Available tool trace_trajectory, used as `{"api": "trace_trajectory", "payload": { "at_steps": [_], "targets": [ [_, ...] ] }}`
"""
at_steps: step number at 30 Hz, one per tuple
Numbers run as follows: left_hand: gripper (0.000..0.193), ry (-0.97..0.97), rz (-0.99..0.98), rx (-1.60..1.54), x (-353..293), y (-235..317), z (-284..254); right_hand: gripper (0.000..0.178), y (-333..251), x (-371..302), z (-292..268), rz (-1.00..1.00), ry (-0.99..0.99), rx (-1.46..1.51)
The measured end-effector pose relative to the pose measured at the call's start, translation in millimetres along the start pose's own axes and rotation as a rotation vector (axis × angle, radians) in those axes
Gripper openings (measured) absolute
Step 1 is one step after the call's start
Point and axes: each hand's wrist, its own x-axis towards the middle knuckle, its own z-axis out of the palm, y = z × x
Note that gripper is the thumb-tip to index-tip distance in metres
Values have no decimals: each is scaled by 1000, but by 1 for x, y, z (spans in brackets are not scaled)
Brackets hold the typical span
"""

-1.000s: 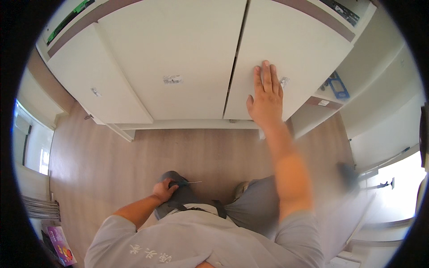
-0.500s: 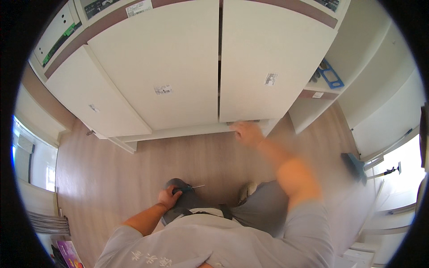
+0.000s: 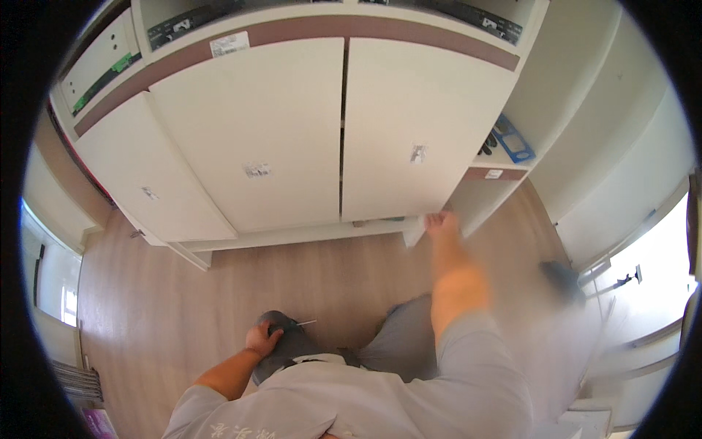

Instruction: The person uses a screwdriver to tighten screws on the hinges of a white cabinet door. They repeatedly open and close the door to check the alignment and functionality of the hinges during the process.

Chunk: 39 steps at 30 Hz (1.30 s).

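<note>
Head view: the right hand (image 3: 442, 222) is standing at the lower right corner of the right door (image 3: 428, 110), which is occupying the area right of upper centre. Its fingers are bunching at the edge; blur is hiding whether they are gripping or merely touching. Left of lower centre, the left hand (image 3: 262, 339) is resting on the knee (image 3: 275, 319), its fingers wrapping around a tool (image 3: 307, 322) with a thin shaft. Judged progress: the left door (image 3: 146, 161), middle door (image 3: 248, 132) and right door are already covering the lower cabinet (image 3: 307, 31) front. Completion is appearing partial: a dark seam (image 3: 342, 146) is running between the middle and right doors, and stickers (image 3: 417, 154) are showing on all three.
</note>
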Motion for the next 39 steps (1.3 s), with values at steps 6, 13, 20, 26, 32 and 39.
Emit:
{"api": "trace_trajectory", "payload": {
  "at_steps": [6,13,20,26,32,39],
  "targets": [
    [51,30,-19,8,-6,-5,-9,17,30,-16,7,10,-69,17],
    [54,2,-15,-6,3,-8,4,14,68,-28,19,-40,15,-67],
    [53,33,-15,62,-5,-9,0,6,193,-66,40,200,-83,-107],
    [51,16,-27,-40,-5,-10,-2,8,229,-73,35,280,-278,-200],
    [54,66,54,41,8,-9,6,22,202,-89,38,435,-450,-622],
    [55,37,34,10,4,-17,9,26,131,-195,144,-171,-1027,-2341]
  ]
}}
